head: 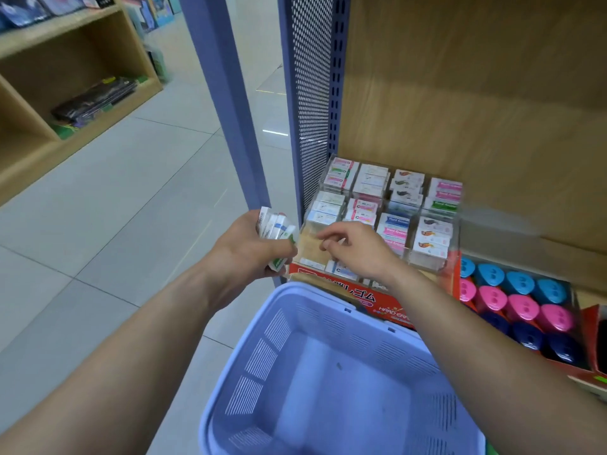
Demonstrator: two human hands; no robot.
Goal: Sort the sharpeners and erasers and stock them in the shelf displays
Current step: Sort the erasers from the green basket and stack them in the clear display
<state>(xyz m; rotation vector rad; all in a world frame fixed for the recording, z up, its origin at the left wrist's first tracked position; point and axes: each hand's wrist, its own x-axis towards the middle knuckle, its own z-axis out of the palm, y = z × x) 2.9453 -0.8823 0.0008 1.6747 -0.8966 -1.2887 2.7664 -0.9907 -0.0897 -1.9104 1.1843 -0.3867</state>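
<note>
My left hand (244, 246) grips a stack of several boxed erasers (276, 231), held just left of the shelf. My right hand (354, 246) hovers over the red eraser carton (377, 298) at the shelf's front edge, fingers loosely curled, nothing visibly held. Behind it stands a clear acrylic display (387, 208) with compartments full of erasers. To the right, a tray of blue, pink and navy sharpeners (519, 303) sits on the shelf.
A lilac plastic basket (259, 362) sits below my arms, its inside bare. A perforated blue shelf upright (312, 103) rises to the left of the display. A wooden bookcase (65, 93) stands across the tiled aisle.
</note>
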